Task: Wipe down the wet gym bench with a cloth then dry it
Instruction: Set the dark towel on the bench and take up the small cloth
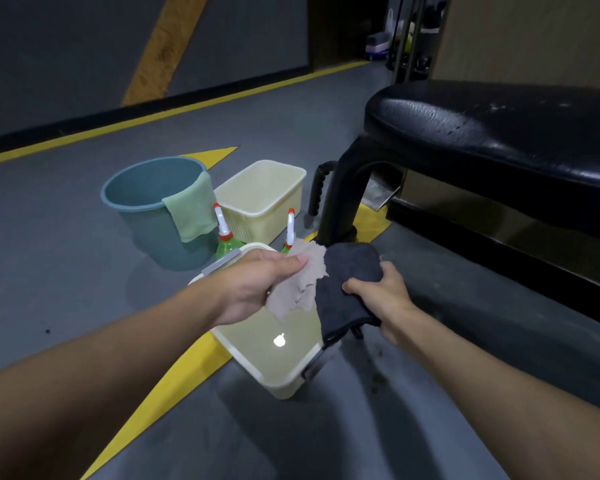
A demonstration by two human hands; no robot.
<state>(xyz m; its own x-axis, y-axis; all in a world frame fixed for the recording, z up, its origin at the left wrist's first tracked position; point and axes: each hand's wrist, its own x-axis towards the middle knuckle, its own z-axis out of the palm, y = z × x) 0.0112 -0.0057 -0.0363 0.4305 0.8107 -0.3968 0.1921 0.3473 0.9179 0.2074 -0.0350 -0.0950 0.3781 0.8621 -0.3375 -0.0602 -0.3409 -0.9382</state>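
The black padded gym bench (499, 133) stands at the right, its top shiny with scattered droplets. My left hand (253, 285) pinches a crumpled beige cloth (300, 285). My right hand (381, 299) grips a folded dark grey cloth (347, 282). Both cloths touch each other above a cream tub of water (278, 379) on the floor, to the left of the bench's black leg (340, 209).
A teal bucket (142, 202) with a light green cloth (191, 206) over its rim stands at the left. Beside it is a cream basket (260, 199). Two green spray bottles (226, 237) stand between them. Grey floor has yellow stripes (160, 382).
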